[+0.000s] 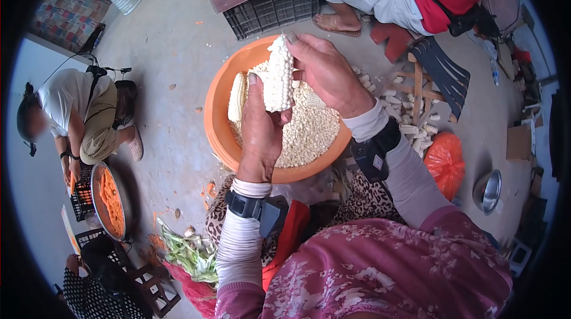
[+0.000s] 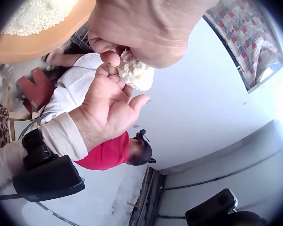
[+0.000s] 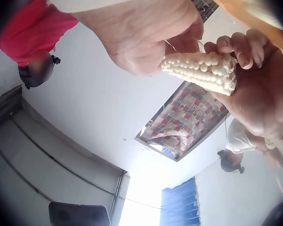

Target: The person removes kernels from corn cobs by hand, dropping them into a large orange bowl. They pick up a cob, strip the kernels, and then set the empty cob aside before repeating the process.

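An ear of white corn (image 1: 278,78) is held upright over a wide orange basin (image 1: 217,120), with bare patches showing near its top. My left hand (image 1: 260,132) grips its lower part, thumb along the side. At the upper end, my right hand (image 1: 329,72) holds it, thumb near the tip and fingers behind. The right wrist view shows kernel rows on the ear (image 3: 203,68) between both hands; in the left wrist view its ragged end (image 2: 136,73) faces out. Loose kernels (image 1: 306,137) fill much of the basin, where another ear (image 1: 238,98) leans at the left.
Bare cobs (image 1: 422,134) lie around a wooden stool (image 1: 419,90) at right, near an orange bag (image 1: 445,161) and a metal bowl (image 1: 489,191). A black crate (image 1: 273,10) stands behind the basin. Husks (image 1: 190,253) lie front left. Other people sit nearby, one beside a pan of orange shreds (image 1: 112,203).
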The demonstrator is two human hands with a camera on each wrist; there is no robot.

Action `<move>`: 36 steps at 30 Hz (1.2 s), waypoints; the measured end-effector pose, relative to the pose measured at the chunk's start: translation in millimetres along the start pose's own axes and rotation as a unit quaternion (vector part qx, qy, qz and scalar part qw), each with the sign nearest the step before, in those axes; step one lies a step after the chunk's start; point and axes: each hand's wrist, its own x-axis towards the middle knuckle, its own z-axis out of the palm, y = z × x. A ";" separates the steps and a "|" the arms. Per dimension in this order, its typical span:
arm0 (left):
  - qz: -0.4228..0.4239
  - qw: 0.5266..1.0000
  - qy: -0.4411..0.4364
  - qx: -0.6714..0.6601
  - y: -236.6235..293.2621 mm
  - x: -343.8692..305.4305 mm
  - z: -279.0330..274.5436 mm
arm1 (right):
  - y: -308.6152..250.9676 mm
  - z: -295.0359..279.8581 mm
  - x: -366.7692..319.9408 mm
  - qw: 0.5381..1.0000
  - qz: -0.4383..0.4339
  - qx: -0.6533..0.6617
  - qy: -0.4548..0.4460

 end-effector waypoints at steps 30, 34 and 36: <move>-0.042 0.996 -0.038 0.067 -3.6 -2.2 0.0 | 6.2 0.4 0.4 0.995 0.001 0.099 0.007; -0.006 0.986 -0.017 0.169 -4.3 -2.7 -0.3 | 8.7 6.2 -0.2 0.996 -0.013 0.080 0.034; 0.016 0.976 -0.010 0.218 -1.0 -7.7 7.1 | 8.9 10.0 -0.3 0.997 -0.025 0.060 0.042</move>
